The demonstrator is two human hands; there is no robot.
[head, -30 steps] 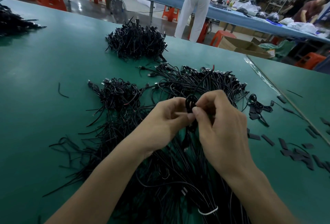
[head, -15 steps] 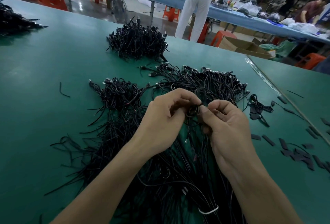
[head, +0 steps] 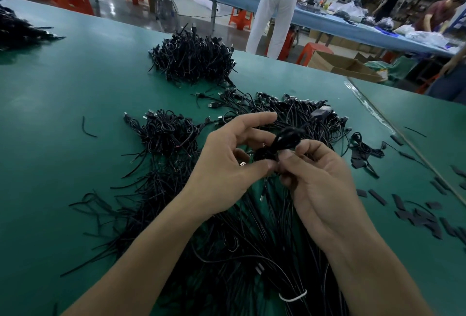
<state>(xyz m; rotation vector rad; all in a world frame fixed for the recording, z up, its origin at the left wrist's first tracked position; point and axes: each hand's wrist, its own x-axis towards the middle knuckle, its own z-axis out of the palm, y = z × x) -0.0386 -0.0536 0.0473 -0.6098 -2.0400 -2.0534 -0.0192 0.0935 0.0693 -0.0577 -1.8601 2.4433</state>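
Coiled USB cable is pinched by right hand and braced by left hand thumb, other fingers splayed. It is held above the loose cable pile, likely so the loops are kept gathered.

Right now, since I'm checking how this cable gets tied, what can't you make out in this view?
1. Head view: the coiled cable is motion-blurred; its wraps cannot be counted.
2. Where the left hand and right hand pinch it, their fingers cover the spot.
3. The loose cable pile is partly hidden by both forearms and cut by the bottom edge.
4. What the white tie binds: too tangled.
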